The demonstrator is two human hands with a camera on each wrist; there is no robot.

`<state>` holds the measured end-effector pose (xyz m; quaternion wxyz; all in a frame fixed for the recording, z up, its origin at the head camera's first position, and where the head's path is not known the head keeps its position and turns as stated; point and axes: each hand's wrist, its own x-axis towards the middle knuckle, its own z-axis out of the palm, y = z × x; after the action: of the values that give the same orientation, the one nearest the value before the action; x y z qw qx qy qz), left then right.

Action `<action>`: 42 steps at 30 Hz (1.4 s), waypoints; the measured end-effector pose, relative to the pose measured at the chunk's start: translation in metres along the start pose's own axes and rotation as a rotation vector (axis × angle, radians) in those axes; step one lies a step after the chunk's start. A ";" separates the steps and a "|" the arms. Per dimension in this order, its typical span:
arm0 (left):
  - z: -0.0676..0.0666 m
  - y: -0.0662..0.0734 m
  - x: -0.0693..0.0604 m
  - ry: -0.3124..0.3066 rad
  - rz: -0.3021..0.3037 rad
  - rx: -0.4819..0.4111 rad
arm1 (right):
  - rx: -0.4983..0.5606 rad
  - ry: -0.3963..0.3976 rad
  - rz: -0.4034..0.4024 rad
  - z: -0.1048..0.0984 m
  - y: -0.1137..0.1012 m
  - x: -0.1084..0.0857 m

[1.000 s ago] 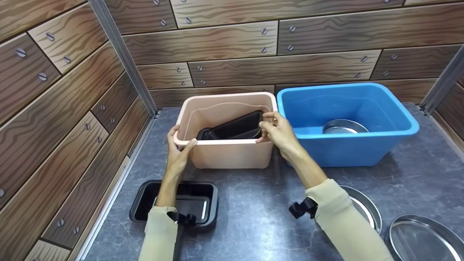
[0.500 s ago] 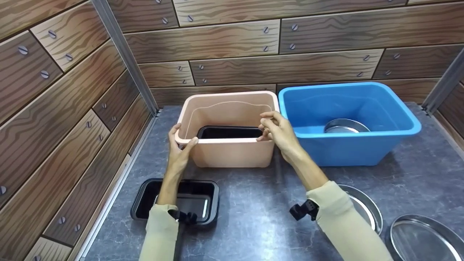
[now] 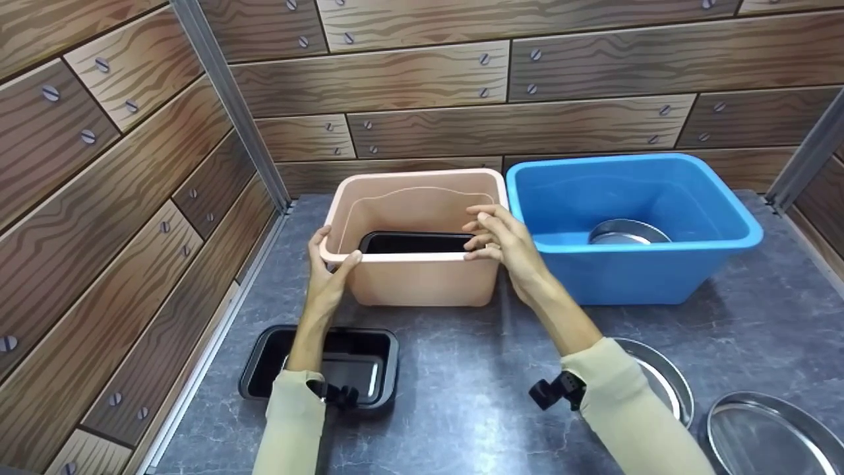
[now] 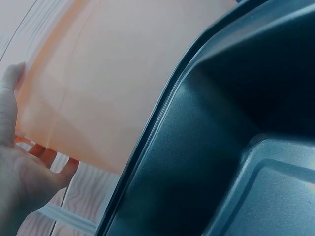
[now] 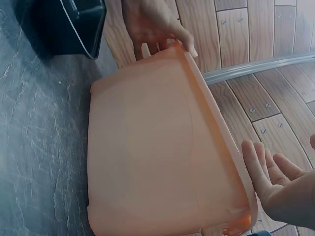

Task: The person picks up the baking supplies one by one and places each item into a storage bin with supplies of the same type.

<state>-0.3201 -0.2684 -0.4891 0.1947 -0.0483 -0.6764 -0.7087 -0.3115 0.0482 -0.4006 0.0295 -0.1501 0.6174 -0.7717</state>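
Note:
My left hand [image 3: 324, 280] grips the front left corner of the pink bin [image 3: 422, 282], thumb on the front rim and fingers round the side. Inside that bin a black rectangular pan [image 3: 415, 243] lies low, partly hidden by the front wall. Over the bin's front right corner is my right hand [image 3: 513, 251], its fingers loosely spread and holding nothing. In the right wrist view the right hand [image 5: 285, 189] is beside the rim, with the left hand [image 5: 155, 24] at the far corner. A black pan [image 4: 182, 162] fills much of the left wrist view.
A second black pan [image 3: 356, 373] stands on the table under my left forearm. The blue bin [image 3: 613, 274], right of the pink one, holds a round metal pan [image 3: 628, 232]. Two round pans, one [image 3: 666, 376] partly under my right sleeve and another [image 3: 768, 435], lie at the right.
The black pan that stood tilted at my right fingers has dropped down flat into the pink bin. My right fingers have spread apart. The left hand has stayed on the corner.

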 end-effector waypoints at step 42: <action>0.001 0.001 0.000 -0.011 -0.011 -0.010 | 0.056 -0.199 0.025 0.018 0.027 -0.059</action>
<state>-0.3200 -0.2680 -0.4883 0.1869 -0.0496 -0.6741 -0.7128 -0.2537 0.0383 -0.4346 0.1045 -0.2176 0.5913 -0.7695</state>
